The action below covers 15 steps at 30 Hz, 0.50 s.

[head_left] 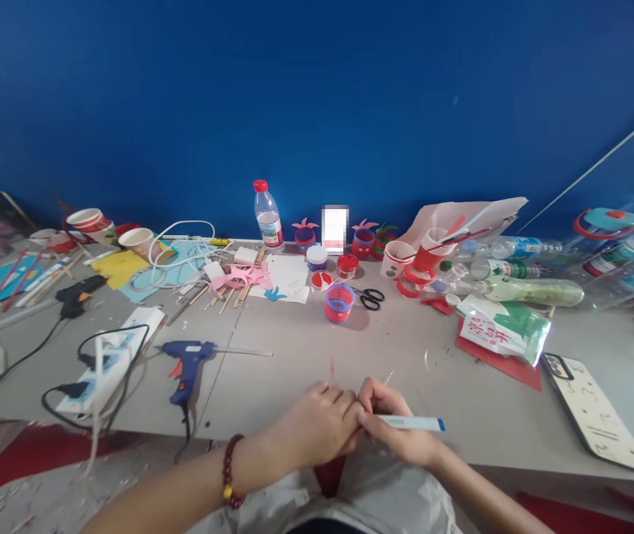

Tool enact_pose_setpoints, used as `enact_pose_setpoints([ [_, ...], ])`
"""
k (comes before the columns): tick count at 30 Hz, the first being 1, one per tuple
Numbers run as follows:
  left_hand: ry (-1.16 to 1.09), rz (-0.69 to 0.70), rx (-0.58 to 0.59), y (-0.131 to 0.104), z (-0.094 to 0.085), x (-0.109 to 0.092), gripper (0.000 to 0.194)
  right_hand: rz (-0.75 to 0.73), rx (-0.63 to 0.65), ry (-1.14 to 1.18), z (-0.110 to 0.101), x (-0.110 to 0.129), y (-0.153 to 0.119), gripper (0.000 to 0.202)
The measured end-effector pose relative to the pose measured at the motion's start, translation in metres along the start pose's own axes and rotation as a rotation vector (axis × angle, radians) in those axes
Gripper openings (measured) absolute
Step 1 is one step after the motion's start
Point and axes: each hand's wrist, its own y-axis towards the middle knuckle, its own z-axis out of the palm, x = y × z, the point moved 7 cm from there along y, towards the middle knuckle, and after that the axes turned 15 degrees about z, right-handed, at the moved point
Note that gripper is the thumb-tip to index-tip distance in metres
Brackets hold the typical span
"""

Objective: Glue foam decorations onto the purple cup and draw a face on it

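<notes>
At the table's front edge my two hands meet, fingertips touching. My right hand (397,423) is closed on a slim white pen-like stick (414,423) with a blue end, which points to the right. My left hand (325,419) has its fingers curled together against the right fingertips; whatever it may hold is hidden. Beyond the hands stands a small red and blue ring-shaped cup (339,303), with black scissors (371,299) beside it. A blue glue gun (188,363) lies to the left of my hands.
A white power strip (113,361) with cables lies at the left. Along the back are a water bottle (268,219), paper cups (397,259), sticks and pink paper pieces (242,277). On the right lie plastic bottles (533,290), a packet (503,330) and a phone (598,415).
</notes>
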Motion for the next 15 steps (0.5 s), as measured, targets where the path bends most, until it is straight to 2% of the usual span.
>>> enact_pose_setpoints([
  [3, 0.024, 0.067, -0.046, -0.009, 0.001, -0.013, 0.025, 0.031, 0.061, -0.064, 0.017, 0.005, -0.01, 0.039],
  [7, 0.081, 0.108, -0.172, -0.014, -0.019, -0.023, 0.035, -0.01, 0.012, -0.143, 0.026, 0.016, -0.022, 0.042],
  [11, 0.129, 0.154, -0.289, -0.015, -0.04, -0.033, 0.024, -0.004, 0.031, -0.049, 0.035, 0.017, -0.034, 0.038],
  [15, 0.221, 0.273, -0.373, -0.023, -0.052, -0.042, 0.016, -0.197, 0.062, -0.196, 0.04, 0.035, -0.048, 0.029],
])
